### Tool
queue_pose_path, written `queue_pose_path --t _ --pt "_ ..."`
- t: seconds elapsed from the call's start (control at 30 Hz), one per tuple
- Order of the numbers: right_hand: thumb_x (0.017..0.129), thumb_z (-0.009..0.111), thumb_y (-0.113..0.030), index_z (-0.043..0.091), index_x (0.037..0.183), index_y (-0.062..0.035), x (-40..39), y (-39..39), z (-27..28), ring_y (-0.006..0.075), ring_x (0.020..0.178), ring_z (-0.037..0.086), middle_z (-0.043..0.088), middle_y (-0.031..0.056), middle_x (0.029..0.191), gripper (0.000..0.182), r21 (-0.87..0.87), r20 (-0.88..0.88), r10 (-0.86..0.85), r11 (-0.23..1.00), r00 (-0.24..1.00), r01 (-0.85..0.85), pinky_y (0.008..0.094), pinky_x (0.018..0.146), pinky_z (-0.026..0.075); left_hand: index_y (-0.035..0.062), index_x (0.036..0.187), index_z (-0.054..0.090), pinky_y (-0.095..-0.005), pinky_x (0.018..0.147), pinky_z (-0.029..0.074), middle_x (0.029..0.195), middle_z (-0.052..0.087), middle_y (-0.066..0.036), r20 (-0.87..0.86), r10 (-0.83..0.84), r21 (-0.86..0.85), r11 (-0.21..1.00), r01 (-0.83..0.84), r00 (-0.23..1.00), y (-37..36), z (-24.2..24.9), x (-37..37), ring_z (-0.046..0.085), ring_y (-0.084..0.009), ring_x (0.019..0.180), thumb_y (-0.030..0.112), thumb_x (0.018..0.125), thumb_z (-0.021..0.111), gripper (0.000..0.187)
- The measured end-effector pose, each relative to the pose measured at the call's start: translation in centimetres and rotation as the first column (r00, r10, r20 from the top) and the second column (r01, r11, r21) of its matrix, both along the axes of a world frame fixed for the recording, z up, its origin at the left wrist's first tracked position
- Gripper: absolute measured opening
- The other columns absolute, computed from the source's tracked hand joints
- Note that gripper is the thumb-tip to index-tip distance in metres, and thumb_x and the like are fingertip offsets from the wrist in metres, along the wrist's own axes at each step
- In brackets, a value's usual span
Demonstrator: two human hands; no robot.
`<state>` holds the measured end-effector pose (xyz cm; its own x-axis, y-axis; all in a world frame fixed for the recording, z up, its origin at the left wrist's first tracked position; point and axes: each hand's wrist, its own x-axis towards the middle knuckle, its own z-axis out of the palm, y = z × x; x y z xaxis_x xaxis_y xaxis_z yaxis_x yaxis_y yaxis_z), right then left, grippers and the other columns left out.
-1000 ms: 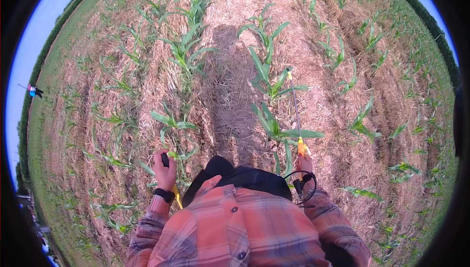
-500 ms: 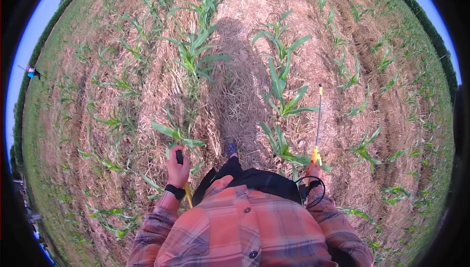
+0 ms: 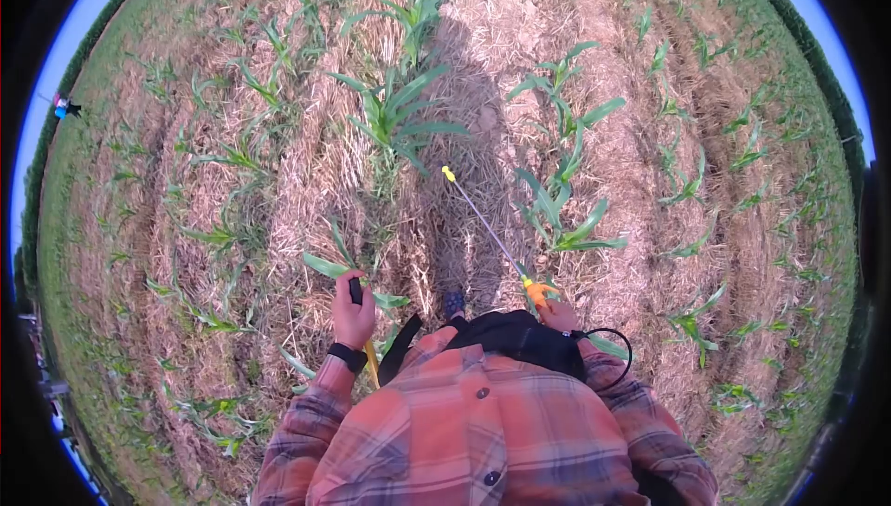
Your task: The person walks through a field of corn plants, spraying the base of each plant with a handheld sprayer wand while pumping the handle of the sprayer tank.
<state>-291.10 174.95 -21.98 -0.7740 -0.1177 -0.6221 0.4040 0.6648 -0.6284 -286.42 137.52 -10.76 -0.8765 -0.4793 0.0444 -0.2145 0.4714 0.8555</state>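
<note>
My left hand is closed around the black grip of a yellow lever that runs down beside my body. My right hand holds a spray wand by its orange and yellow handle. Its thin metal tube slants forward and left, and the yellow nozzle hangs over the strip between two plant rows, just right of a leafy corn plant. A black hose loops beside my right wrist. Another corn plant stands ahead of that hand.
Rows of young corn run forward on both sides over straw-covered soil. A shoe shows on the strip between rows, where a shadow falls. Far off at the left edge is a person. Trees line the horizon.
The spray wand has swung left, from pointing straight ahead on the right to slanting across the middle strip. My right hand has shifted inward; my left hand still holds the lever.
</note>
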Motion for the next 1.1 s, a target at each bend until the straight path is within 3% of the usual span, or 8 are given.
queue_pose_path --t 0.13,0.47,0.57,0.73,0.87,1.0,1.07,1.1 --pt "0.074 0.054 -0.037 0.054 0.078 -0.0054 -2.9 -0.3 -2.0 0.0249 0.058 0.056 0.057 0.0111 0.064 0.032 0.114 -0.147 0.401 0.915 0.904 -0.387 0.0339 0.054 0.042 0.0085 0.095 0.044 -0.0231 0.045 0.033 0.056 0.039 0.000 -0.015 0.020 0.059 0.998 -0.019 1.000 -0.3 0.4 -2.1 0.038 -0.0078 0.049 0.002 0.073 0.050 0.023" --pt "0.073 0.053 -0.041 0.054 0.086 -0.0078 -10.8 1.2 -7.4 0.0310 0.075 0.056 0.057 0.0167 0.076 0.035 -0.031 -0.089 0.512 0.856 0.854 -0.516 0.0367 0.064 0.042 0.0076 0.093 0.045 -0.0227 0.044 0.031 0.057 0.038 0.000 -0.096 0.042 -0.152 0.987 -0.056 0.995 1.3 2.2 -9.8 0.037 -0.0072 0.049 0.001 0.073 0.049 0.021" --pt "0.072 0.054 -0.040 0.055 0.088 -0.0071 -13.9 3.6 -8.9 0.0307 0.076 0.056 0.057 0.0167 0.079 0.037 -0.167 -0.135 0.206 0.959 0.969 -0.228 0.0376 0.066 0.042 0.0069 0.091 0.046 -0.0229 0.046 0.031 0.059 0.037 0.000 -0.048 0.079 -0.088 0.993 -0.083 0.996 2.6 2.7 -13.4 0.035 -0.0078 0.050 0.001 0.072 0.050 0.020" --pt "0.071 0.054 -0.043 0.057 0.078 -0.0050 -18.3 7.8 -7.3 0.0239 0.062 0.056 0.057 0.0120 0.066 0.038 0.086 -0.167 0.242 0.969 0.956 -0.230 0.0329 0.057 0.041 0.0073 0.091 0.046 -0.0231 0.048 0.031 0.061 0.036 0.001 -0.115 0.000 -0.211 0.977 -0.024 0.993 5.0 1.8 -19.7 0.034 -0.0080 0.053 0.002 0.072 0.051 0.020" --pt "0.073 0.054 -0.036 0.057 0.072 -0.0049 -21.1 11.4 -7.0 0.0170 0.049 0.053 0.054 0.0066 0.056 0.032 0.046 -0.179 -0.021 0.999 0.984 0.030 0.0288 0.046 0.039 0.0074 0.092 0.046 -0.0228 0.047 0.029 0.060 0.035 0.001 -0.049 0.005 -0.113 0.994 -0.011 0.999 7.4 2.4 -23.4 0.034 -0.0078 0.052 0.002 0.072 0.051 0.021" --pt "0.076 0.054 -0.026 0.055 0.068 -0.0057 -23.8 14.9 -10.2 0.0115 0.039 0.047 0.049 0.0017 0.048 0.022 0.037 -0.207 -0.213 0.974 0.955 0.225 0.0245 0.037 0.036 0.0075 0.092 0.046 -0.0226 0.045 0.029 0.058 0.035 0.002 -0.050 -0.026 -0.164 0.986 0.017 0.998 9.0 2.5 -26.6 0.033 -0.0073 0.050 0.004 0.073 0.051 0.020" --pt "0.078 0.052 -0.026 0.053 0.068 -0.0061 -25.2 15.8 -9.2 0.0115 0.037 0.045 0.048 0.0019 0.048 0.022 -0.155 -0.074 -0.517 0.851 0.853 0.502 0.0234 0.033 0.033 0.0074 0.091 0.046 -0.0223 0.045 0.029 0.057 0.035 0.002 -0.011 -0.002 -0.126 0.992 0.000 1.000 9.2 2.2 -27.4 0.034 -0.0071 0.049 0.004 0.073 0.050 0.020" --pt "0.078 0.052 -0.026 0.053 0.073 -0.0041 -26.0 16.5 -8.7 0.0113 0.040 0.045 0.049 0.0023 0.051 0.023 -0.150 -0.014 -0.524 0.843 0.852 0.516 0.0265 0.036 0.035 0.0072 0.091 0.046 -0.0222 0.044 0.029 0.056 0.036 0.002 -0.015 0.001 -0.103 0.995 -0.002 1.000 9.4 2.2 -27.9 0.034 -0.0071 0.048 0.003 0.073 0.050 0.019"
